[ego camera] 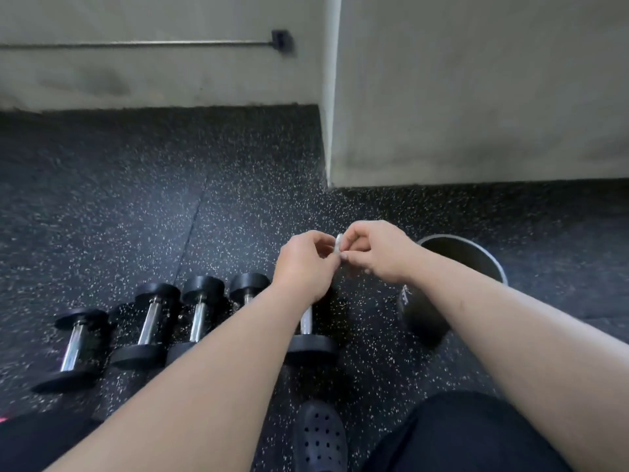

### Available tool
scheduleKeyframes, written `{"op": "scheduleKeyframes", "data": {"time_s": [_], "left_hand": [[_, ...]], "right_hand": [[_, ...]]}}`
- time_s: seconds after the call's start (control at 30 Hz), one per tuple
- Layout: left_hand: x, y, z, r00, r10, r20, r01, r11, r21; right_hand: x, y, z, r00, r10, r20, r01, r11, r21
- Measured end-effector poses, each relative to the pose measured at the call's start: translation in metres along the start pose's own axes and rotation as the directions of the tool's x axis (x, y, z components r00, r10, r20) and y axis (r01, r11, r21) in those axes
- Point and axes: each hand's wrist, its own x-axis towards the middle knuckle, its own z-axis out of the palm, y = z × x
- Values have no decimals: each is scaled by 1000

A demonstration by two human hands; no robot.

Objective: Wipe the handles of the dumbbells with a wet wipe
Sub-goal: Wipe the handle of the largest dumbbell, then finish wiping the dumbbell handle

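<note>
The left hand (306, 264) and right hand (377, 250) pinched a small white wet wipe (338, 244) between curled fingertips, above the rightmost of the dumbbells (149, 321). Whether the black bin (422, 318) to the right held anything could not be told.

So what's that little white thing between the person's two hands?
A small white wipe, pinched from both sides by the left hand and the right hand. The head view shows it, held above the dumbbells.
</note>
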Motion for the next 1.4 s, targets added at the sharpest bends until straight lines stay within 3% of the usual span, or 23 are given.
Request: {"op": "scheduleKeyframes", "data": {"time_s": [0.17, 0.3, 0.5, 0.67, 0.8, 1.07, 1.27, 1.4], "left_hand": [[-33, 56, -17, 994, 105, -31, -107, 994, -39], [-53, 81, -22, 990, 140, -26, -142, 988, -58], [-54, 101, -8, 989, 141, -33, -143, 988, -56], [-29, 122, 29, 989, 150, 14, -150, 989, -17], [0, 126, 69, 988, 139, 74, -140, 990, 19], [50, 108, 162, 964, 106, 245, -129, 988, 82], [75, 78, 221, 940, 59, 337, -125, 976, 180], [88, 61, 242, 905, 93, 415, -216, 942, 259]], "right_hand": [[-54, -39, -32, 979, -12, -205, 0, 998, -61], [-90, -53, -47, 962, 5, -273, -25, 997, -73], [-114, -32, -65, 912, 131, -389, -112, 991, 71], [-106, 4, -83, 866, 265, -425, -142, 944, 299], [-87, 40, -89, 818, 335, -468, -158, 913, 376], [-60, 133, -90, 685, 510, -521, -304, 849, 431], [-51, 208, -74, 532, 664, -526, -515, 747, 421], [-48, 240, -64, 541, 683, -492, -640, 713, 286]]}}
